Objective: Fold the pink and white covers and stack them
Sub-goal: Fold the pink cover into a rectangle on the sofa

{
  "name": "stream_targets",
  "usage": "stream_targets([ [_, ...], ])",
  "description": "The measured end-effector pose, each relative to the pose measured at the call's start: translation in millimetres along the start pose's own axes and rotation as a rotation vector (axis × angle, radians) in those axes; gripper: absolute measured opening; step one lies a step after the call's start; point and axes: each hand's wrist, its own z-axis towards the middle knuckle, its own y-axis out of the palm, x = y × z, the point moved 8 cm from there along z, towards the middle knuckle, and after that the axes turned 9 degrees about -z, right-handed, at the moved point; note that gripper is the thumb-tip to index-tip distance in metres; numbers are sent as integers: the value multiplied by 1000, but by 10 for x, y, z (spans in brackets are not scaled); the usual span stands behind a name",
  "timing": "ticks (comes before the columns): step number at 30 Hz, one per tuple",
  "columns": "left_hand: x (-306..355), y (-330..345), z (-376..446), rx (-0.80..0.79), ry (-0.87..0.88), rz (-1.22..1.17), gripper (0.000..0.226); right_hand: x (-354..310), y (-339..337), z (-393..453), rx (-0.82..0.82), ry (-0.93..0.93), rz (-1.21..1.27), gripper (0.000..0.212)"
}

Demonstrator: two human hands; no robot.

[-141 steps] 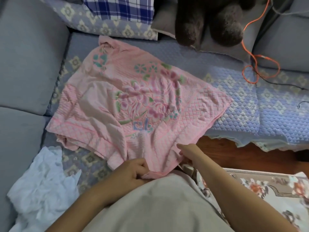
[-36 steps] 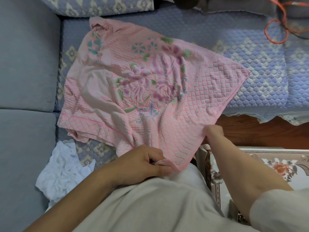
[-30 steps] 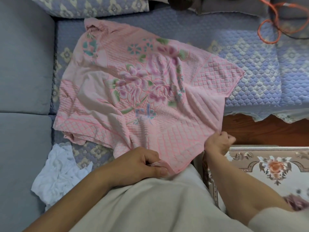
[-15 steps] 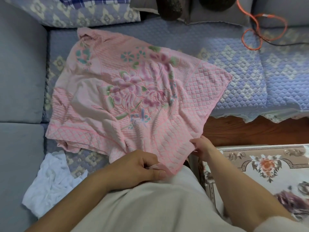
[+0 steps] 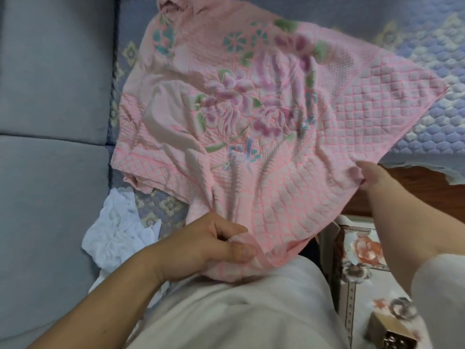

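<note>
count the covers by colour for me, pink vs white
pink cover: 1, spread over the sofa, both hands gripping its near edge
white cover: 1, crumpled on the sofa beside the pink one
total: 2

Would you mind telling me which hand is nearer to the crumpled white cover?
Left. The left hand pinches the pink cover's near corner just right of the white cover; the right hand holds the pink edge much farther right.
</note>
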Motion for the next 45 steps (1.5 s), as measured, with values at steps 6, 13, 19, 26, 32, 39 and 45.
stream_targets([
  [6,6,34,42,50,-8,-26,34,33,-424,-609,446,-120,-139,35],
  [13,468,312,54,177,108,435,39,-769,-281,-1832,-57,-592,-227,36],
  [19,1268,542,-162,494,651,473,17,-693,552,-4340,-811,-1073,-1002,29],
  [26,1063,-66,-334,576,675,386,50,-1147,232,-5013,-349,-1351,-739,29],
  [32,844,-540,-488,712,651,420,21,-1527,106,-5282,-28,-1403,-585,31],
  [39,998,-547,-626,546,711,497,22,-1731,135,-5417,100,-1299,-162,40],
  [45,416,-1262,-336,715,497,519,29,-1891,-9,-5618,139,-1349,115,36],
])
